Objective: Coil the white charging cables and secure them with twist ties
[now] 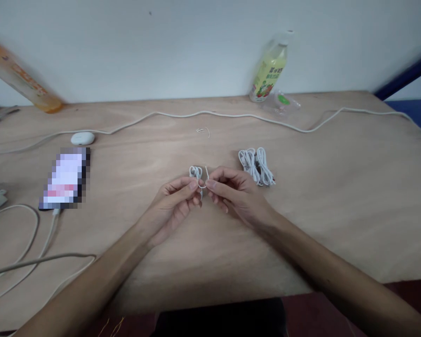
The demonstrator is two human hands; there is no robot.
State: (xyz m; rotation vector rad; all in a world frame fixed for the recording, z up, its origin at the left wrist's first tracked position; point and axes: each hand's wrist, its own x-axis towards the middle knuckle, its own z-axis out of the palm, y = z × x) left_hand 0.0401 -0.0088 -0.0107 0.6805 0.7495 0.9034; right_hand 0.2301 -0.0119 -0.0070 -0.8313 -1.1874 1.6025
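Observation:
Both hands meet over the middle of the table with thumbs and fingertips pinched. Between them runs a thin white tie [202,187], curved like a hook. My right hand [236,187] grips it by one side, and its free end sticks up past the fingertips. The other side is in my left hand [178,199]. Just beyond the left fingertips shows a small coiled white cable [195,171]; whether that hand also holds the coil, I cannot tell. To the right of my right hand lie coiled white cables [256,166] in bundles.
Loose short ties [203,131] lie farther back. A phone [65,178] with a plugged-in cable and a white case [82,138] are on the left. Along the back run a long white cord [203,112], an orange bottle [28,79], a green-labelled bottle [271,70] and clear plastic packaging [282,103].

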